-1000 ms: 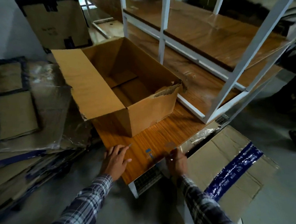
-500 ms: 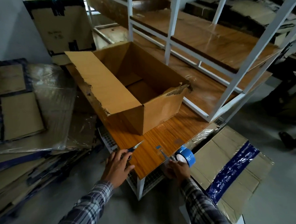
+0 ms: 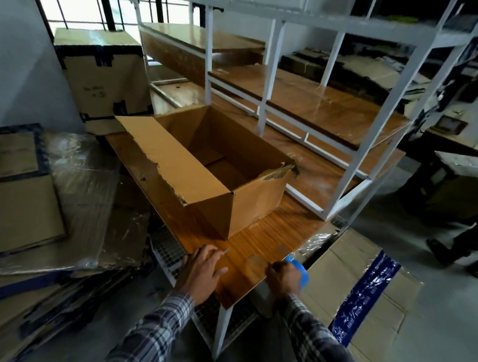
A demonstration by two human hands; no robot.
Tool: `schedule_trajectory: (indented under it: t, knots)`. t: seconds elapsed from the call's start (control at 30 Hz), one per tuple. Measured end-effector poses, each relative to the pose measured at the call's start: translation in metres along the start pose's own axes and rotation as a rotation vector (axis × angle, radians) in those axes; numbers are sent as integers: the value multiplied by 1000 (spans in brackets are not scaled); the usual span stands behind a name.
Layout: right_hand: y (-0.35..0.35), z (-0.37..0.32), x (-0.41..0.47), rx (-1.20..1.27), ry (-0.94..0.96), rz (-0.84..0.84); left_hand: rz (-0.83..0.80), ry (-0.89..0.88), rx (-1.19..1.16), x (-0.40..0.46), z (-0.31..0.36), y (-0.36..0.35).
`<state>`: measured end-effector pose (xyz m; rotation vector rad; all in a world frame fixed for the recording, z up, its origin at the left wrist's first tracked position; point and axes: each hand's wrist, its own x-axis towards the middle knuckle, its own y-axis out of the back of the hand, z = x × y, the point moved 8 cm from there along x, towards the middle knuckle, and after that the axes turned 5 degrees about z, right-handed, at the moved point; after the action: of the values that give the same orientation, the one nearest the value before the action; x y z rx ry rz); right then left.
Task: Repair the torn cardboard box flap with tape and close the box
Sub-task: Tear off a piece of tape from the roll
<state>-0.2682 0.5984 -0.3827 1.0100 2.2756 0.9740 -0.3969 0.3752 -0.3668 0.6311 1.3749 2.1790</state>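
So, head cam, only view there is. Landmark = the open cardboard box (image 3: 218, 176), sitting on a wood-grain board (image 3: 253, 244) w/ its long axis running away from the camera. Box is wide open, nothing taped yet. Its left-side flap (image 3: 172, 162) stands up and leans outward, w/ a ragged chewed-up edge along the outer side. The near short edge on the right has a torn strip (image 3: 276, 174) showing the corrugation.

Left hand (image 3: 202, 269) is in front of the box's near corner, palm down on the board edge, fingers curled over something thin and metallic; a small silver tip (image 3: 226, 250) pokes out past the knuckles toward the box. Prob scissors, but can't confirm from this shot.

Right hand (image 3: 283, 277) is in front of the box and to the right of its near corner, at the board's edge, fingers wrapped round a blue tape roll (image 3: 299, 269). Only part of the roll shows behind the knuckles.

Behind and right of the box: a white metal rack (image 3: 261, 115). Left of the box, stacks of flattened cardboard under plastic wrap (image 3: 52, 209). Behind it, a closed carton (image 3: 105, 77) w/ dark tape on the corners.
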Motion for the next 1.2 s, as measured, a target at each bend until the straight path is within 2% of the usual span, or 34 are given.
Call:
schedule_trajectory:
  t: [0.07, 0.13, 0.27, 0.37, 0.5, 0.63, 0.93, 1.1, 1.2]
  knots:
    - [15, -20, -1, 118, 83, -5, -23, 39, -105, 0, -3, 2]
    - [35, -46, -11, 313, 151, -108, -75, 167, -276, -1, -3, 8]
    - [73, -85, -36, 491, 212, -373, -275, 514, -890, -6, 24, 11]
    - [96, -94, -49, 579, 247, -443, -452, 600, -1196, -14, 56, 8]
    - [115, -97, -68, 740, 237, -555, -627, 512, -1300, -22, 105, 15]
    - [133, -99, -79, 935, 189, -615, -675, 447, -1497, -26, 137, 20]
    - [147, -112, -85, 1197, 149, -704, -602, 453, -1818, -32, 164, 44]
    - [151, -124, -82, 1221, 167, -684, -559, 448, -1869, -27, 169, 55]
    - [154, -130, -80, 1202, 169, -715, -591, 492, -1850, -28, 172, 55]
